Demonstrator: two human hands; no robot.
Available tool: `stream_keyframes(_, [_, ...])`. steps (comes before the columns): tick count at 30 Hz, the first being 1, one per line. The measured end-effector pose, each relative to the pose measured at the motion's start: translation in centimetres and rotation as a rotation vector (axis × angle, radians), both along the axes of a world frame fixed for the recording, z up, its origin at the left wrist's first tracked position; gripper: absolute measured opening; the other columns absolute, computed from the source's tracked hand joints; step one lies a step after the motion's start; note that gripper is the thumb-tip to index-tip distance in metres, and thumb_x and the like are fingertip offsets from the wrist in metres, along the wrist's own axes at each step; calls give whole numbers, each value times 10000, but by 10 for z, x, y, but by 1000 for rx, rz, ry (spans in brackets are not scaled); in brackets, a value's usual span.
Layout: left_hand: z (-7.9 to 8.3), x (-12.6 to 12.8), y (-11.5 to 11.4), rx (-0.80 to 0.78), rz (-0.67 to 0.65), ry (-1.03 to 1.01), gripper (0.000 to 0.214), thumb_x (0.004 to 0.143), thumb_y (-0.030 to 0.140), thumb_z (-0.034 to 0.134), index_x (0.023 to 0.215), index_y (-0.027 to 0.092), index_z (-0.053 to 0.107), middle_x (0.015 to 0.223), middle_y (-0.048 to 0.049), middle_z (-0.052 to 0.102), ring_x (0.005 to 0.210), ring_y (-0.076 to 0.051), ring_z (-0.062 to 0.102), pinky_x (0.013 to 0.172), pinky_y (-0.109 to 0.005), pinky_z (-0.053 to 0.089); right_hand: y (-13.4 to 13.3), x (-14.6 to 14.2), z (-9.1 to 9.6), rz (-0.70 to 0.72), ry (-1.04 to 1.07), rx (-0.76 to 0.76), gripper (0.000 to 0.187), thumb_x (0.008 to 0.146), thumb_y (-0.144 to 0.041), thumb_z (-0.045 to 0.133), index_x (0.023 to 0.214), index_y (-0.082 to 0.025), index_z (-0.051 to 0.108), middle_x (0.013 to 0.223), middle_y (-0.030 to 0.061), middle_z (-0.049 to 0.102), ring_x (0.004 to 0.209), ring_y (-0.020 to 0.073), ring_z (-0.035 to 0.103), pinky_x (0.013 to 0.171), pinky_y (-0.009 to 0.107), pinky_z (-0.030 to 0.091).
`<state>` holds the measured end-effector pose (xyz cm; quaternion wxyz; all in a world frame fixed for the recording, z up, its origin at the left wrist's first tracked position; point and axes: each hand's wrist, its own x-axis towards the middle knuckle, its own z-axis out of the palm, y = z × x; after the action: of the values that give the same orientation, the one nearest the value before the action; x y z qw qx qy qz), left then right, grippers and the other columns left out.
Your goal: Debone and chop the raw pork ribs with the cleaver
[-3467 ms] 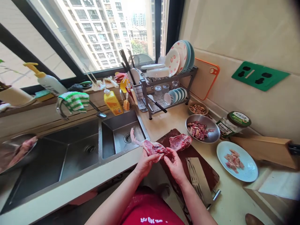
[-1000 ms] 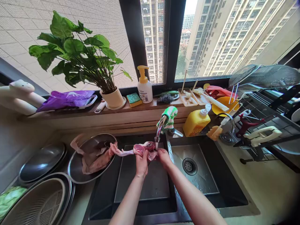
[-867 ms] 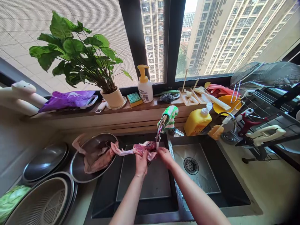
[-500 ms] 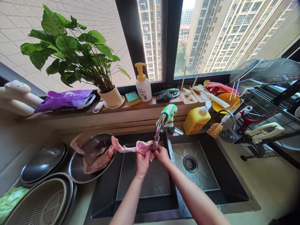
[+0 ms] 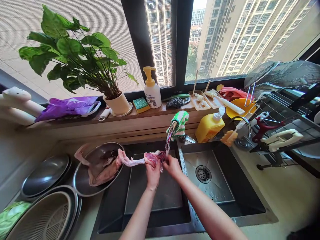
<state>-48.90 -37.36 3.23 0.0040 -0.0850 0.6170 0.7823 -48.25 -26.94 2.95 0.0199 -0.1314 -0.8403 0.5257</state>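
Over the left sink basin (image 5: 152,200), both hands hold a raw, pinkish-red piece of poultry (image 5: 140,160) under the running faucet (image 5: 170,134). My left hand (image 5: 152,174) grips the meaty end from below. On the right, next to the water stream, my right hand (image 5: 172,165) pinches the same end. The long thin leg sticks out to the left, toward a steel bowl (image 5: 98,168) with more raw meat in it.
A striped cloth hangs on the faucet. Yellow detergent bottle (image 5: 210,126) and dish rack (image 5: 282,133) sit right of the sink. Stacked steel bowls and a colander (image 5: 47,213) lie at the left. A potted plant (image 5: 82,63), soap pump (image 5: 151,89) and sponge line the sill.
I have turned from the cutting board on the right to the sink, carrying the poultry piece. In the last second my hands shifted slightly on the meat under the running water.
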Motion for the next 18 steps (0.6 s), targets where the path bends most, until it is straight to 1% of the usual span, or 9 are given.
stream_keyframes(3, [4, 0, 1, 12, 16, 29, 765, 665, 297, 703, 1298, 270, 274, 1133, -66, 551, 1023, -186, 564, 929, -321, 426, 4, -2, -3, -1, 17, 38, 131, 677, -169, 484, 740, -187, 598, 600, -19, 581, 534, 106, 466, 516, 203, 310])
stream_keyframes(6, [8, -1, -1, 86, 26, 5, 728, 657, 286, 708, 1264, 274, 306, 1076, -51, 569, 946, -167, 591, 890, -323, 453, 12, -3, -8, -45, 15, 65, 111, 664, -155, 468, 697, -192, 567, 569, -28, 545, 522, 112, 446, 512, 208, 303])
stream_keyframes(8, [9, -3, -4, 123, 27, -11, 727, 659, 273, 707, 1262, 282, 301, 1070, -46, 567, 930, -160, 593, 878, -326, 460, 17, -3, -11, -84, 13, 71, 101, 674, -165, 452, 686, -195, 547, 572, -28, 535, 534, 120, 450, 520, 214, 314])
stream_keyframes(11, [6, -5, -8, 143, 31, -15, 723, 666, 266, 701, 1264, 289, 296, 1098, -48, 554, 940, -160, 591, 871, -324, 465, 20, -3, -12, -131, 11, 53, 146, 723, -182, 399, 736, -188, 544, 616, -8, 561, 571, 132, 487, 540, 223, 350])
stream_keyframes(13, [4, -6, -9, 140, 23, -9, 722, 672, 270, 696, 1269, 290, 290, 1114, -52, 550, 940, -161, 592, 863, -325, 471, 19, -1, -9, -117, 17, 26, 178, 758, -203, 379, 774, -182, 555, 648, 4, 590, 591, 132, 514, 549, 223, 375])
stream_keyframes(14, [3, -5, -9, 133, 13, -9, 725, 674, 274, 695, 1272, 288, 285, 1112, -53, 552, 938, -161, 594, 862, -328, 472, 17, 0, -8, -93, 23, 12, 174, 764, -222, 396, 792, -182, 563, 665, 4, 604, 599, 130, 525, 551, 218, 383])
stream_keyframes(18, [4, 0, -5, 24, 26, 4, 809, 663, 277, 705, 1313, 291, 223, 1131, -55, 543, 976, -153, 579, 898, -320, 448, 7, 2, -2, 5, 31, -6, 164, 702, -283, 537, 823, -184, 585, 677, -17, 621, 579, 114, 524, 514, 193, 373])
